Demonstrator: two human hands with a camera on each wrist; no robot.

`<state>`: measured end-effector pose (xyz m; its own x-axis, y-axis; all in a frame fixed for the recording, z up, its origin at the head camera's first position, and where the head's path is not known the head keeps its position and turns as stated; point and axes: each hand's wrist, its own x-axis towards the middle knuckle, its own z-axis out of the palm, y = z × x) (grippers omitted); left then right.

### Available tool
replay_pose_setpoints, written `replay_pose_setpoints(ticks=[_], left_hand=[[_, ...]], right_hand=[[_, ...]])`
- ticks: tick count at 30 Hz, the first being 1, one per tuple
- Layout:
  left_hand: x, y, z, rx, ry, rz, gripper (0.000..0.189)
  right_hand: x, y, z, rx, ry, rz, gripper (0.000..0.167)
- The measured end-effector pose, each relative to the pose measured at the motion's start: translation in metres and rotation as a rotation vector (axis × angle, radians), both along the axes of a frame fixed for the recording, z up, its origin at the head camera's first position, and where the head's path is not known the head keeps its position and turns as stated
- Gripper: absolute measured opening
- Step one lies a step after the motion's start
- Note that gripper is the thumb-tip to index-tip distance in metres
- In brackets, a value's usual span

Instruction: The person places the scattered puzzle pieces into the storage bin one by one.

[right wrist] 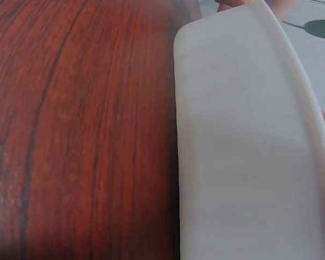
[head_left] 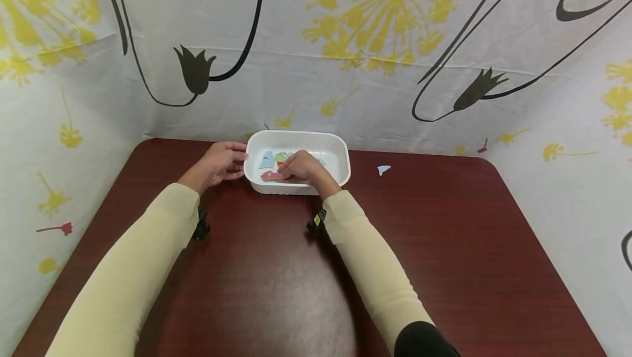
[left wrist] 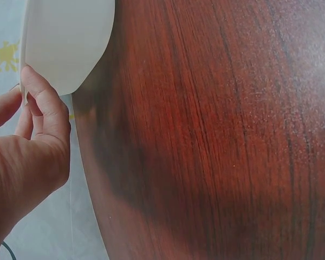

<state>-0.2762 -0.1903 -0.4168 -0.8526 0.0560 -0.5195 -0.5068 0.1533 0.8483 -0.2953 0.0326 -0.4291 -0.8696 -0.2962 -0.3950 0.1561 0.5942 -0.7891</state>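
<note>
A white plastic tub (head_left: 297,188) stands at the back of the table. My left hand (head_left: 222,162) is at its left end; in the left wrist view the thumb and fingers of the left hand (left wrist: 40,124) pinch the rim of the tub (left wrist: 70,43). Inside lie several flat printed pieces, among them a light blue piece (head_left: 267,159) and a red piece (head_left: 269,175). My right hand (head_left: 302,166) reaches down into the tub, fingertips at the pieces. Whether it pinches one cannot be made out; in the right wrist view the tub's wall (right wrist: 244,124) mostly hides this hand.
A small light blue piece (head_left: 383,170) with an irregular outline lies on the table to the right of the tub. The dark red-brown wooden table (head_left: 257,291) ends at a patterned white cloth (head_left: 316,94) behind and at both sides.
</note>
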Motion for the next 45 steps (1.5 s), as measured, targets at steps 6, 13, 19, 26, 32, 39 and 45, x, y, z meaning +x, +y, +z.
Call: replay_pose_setpoints(ticks=[6,13,19,26,32,39,45], left_hand=[[0.001,-0.001,0.0,0.003,0.012,0.004,0.044],[0.001,0.0,-0.001,0.007,0.013,-0.003,0.045],[0.002,0.0,-0.001,0.01,0.002,0.001,0.044],[0.004,0.0,0.001,0.02,0.013,-0.009,0.044],[0.002,0.001,0.0,0.021,0.005,0.004,0.044],[0.002,0.001,0.003,0.014,0.004,0.004,0.044],[0.003,0.002,0.004,0.005,0.006,0.003,0.043]], right_hand=[[0.0,-0.005,-0.002,0.143,0.124,0.035,0.009],[0.0,-0.007,-0.002,0.201,0.148,0.021,0.008],[-0.001,-0.01,-0.004,0.224,0.137,0.0,0.011],[-0.004,-0.012,-0.003,0.277,0.13,0.004,0.012],[-0.003,-0.014,0.0,0.274,0.102,-0.014,0.009],[-0.001,-0.012,0.0,0.251,0.15,0.007,0.011],[-0.001,-0.01,-0.002,0.24,0.185,0.014,0.012]])
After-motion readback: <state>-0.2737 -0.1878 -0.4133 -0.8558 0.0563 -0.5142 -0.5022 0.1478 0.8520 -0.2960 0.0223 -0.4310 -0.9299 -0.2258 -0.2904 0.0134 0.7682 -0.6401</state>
